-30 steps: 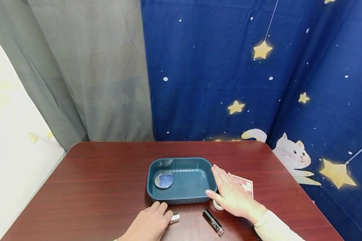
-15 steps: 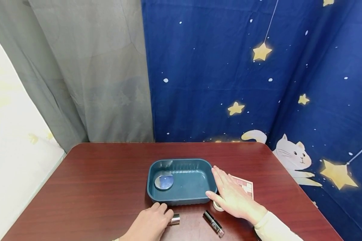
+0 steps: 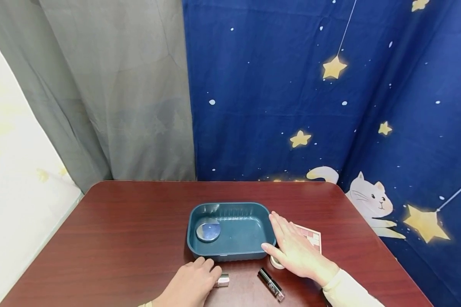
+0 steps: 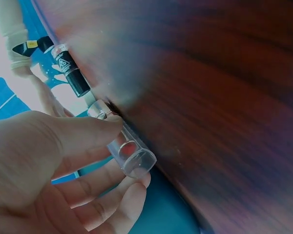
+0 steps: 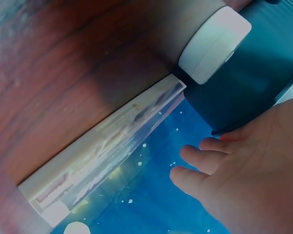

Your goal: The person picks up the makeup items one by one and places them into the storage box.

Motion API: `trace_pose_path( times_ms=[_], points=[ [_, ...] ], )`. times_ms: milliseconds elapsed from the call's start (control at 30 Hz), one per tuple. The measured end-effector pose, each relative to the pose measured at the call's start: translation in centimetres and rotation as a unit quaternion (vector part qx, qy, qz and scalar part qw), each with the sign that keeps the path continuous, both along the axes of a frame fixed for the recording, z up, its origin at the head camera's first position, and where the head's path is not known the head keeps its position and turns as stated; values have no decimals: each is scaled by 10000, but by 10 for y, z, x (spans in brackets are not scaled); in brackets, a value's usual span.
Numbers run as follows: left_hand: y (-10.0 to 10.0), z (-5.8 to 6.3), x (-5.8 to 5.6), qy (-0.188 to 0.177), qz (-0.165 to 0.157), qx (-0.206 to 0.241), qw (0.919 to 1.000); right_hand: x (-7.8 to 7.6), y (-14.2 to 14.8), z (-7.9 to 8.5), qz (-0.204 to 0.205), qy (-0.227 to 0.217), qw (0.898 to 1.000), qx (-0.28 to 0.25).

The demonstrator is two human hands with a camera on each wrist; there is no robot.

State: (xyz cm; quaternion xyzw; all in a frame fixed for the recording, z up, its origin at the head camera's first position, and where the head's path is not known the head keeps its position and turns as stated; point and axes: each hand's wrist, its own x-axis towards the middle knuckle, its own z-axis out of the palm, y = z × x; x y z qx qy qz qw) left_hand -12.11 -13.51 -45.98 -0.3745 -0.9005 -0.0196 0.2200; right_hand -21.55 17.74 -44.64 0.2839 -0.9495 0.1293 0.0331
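In the head view, the left hand [image 3: 190, 283] covers most of a clear cylindrical tube [image 3: 223, 280], and the right hand [image 3: 295, 252] hides parts of a pink-and-white square-patterned palette [image 3: 312, 237] and a round white container [image 3: 275, 262]. Markings on a black cylindrical tube [image 3: 270, 285] are too small to read; the right wrist view crops a teal plastic basin [image 5: 254, 73].

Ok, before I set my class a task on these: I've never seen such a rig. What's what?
No robot here, just a person's bare left hand and right hand. The wide picture comes from a head camera looking forward and down; the others from cameras on each wrist. On the table sits a teal tray with a shiny round disc inside. Near it are a black tube, a white round container and a pale palette. The left hand pinches a clear tube; the right hand, fingers extended, is at the tray's right end.
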Motion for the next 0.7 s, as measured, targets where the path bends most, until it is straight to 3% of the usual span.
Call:
trace_pose_path(
  times_ms=[167, 300, 367, 700],
  points=[
    [-2, 9, 3, -334, -58, 18, 9994, 1, -1, 4, 18, -44, 10000, 40],
    [-2, 21, 4, -1089, 57, 27, 9940, 0, -1, 4, 35, -8, 10000, 76],
    [-2, 27, 5, -1297, 116, 46, 9915, 0, -1, 4, 47, 27, 10000, 78],
    [-6, 52, 6, -614, 33, 621, 9962, -2, -1, 2, 180, 249, 9995, 13]
  ],
)
